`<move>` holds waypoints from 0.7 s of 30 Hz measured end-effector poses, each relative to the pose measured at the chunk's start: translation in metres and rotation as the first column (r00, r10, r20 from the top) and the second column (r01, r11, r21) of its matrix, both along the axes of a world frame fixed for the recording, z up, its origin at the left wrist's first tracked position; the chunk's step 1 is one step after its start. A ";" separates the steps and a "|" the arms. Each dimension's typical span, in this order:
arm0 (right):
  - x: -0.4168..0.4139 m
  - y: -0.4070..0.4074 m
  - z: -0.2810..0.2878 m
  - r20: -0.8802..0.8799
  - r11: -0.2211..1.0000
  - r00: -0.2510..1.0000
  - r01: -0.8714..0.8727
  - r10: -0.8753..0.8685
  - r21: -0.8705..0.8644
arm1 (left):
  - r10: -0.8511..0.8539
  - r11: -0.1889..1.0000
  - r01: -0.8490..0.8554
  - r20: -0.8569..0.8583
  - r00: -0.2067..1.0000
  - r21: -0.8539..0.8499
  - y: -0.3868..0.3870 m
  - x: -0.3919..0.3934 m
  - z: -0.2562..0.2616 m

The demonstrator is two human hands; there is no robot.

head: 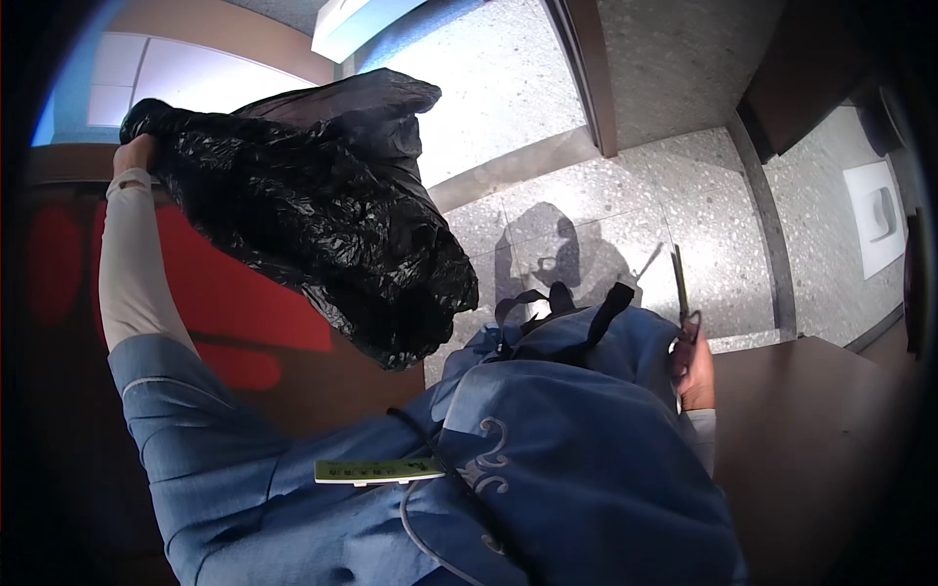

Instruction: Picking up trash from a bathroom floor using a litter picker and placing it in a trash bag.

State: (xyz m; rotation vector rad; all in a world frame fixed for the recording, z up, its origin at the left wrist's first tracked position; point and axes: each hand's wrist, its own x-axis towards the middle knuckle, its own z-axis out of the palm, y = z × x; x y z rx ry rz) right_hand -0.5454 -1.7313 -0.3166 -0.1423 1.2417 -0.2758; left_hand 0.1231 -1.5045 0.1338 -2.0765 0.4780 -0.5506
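A crumpled black plastic bag [315, 205] hangs from my left hand [134, 155], which grips its top edge at arm's length on the left. The bag looks limp, and its lower end reaches toward my middle. Low at my right side, my right hand [693, 366] holds a long thin tool [681, 278] with a looped handle. Its blade or arm points away from me; tongs or scissors, I cannot tell which. Part of the right hand is hidden by my blue tunic [586, 439].
A dark door frame [586, 73] borders a brightly lit speckled floor [484, 88]. To the right, beyond a raised sill [762, 220], lies a white squat toilet [876, 216]. A brown panel [799, 425] stands close by my right arm, and a red-marked brown surface [234, 278] by my left.
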 end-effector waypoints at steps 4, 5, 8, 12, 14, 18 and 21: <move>-0.003 -0.013 0.002 -0.197 0.953 0.945 -0.285 0.262 -0.102 | -0.017 1.000 0.017 -0.088 0.996 0.003 -0.007 -0.015 0.000; -0.009 -0.021 0.001 -0.198 0.954 0.943 -0.288 0.267 -0.084 | -0.003 1.000 0.002 -0.064 0.998 -0.006 -0.009 -0.025 0.000; -0.020 -0.034 0.000 -0.030 0.924 0.924 -0.383 0.382 -0.025 | 0.073 0.988 -0.070 -0.019 0.997 0.139 0.013 0.001 0.017; -0.040 -0.029 0.019 -0.340 0.339 0.444 -0.882 0.829 -0.326 | 0.144 0.929 -0.103 -0.091 0.985 0.355 -0.021 -0.013 0.002; -0.045 -0.031 0.040 -0.269 0.347 0.458 -0.861 0.847 -0.372 | 0.139 0.939 -0.099 -0.101 0.985 0.329 -0.011 -0.049 0.011; -0.062 -0.027 0.051 -0.174 0.301 0.419 -0.832 0.891 -0.465 | 0.039 0.961 -0.005 -0.116 0.992 0.277 -0.017 -0.049 0.014; -0.068 -0.037 0.085 -0.046 0.338 0.392 -0.842 0.919 -0.420 | 0.014 0.962 0.013 -0.096 0.995 0.273 -0.037 -0.053 0.014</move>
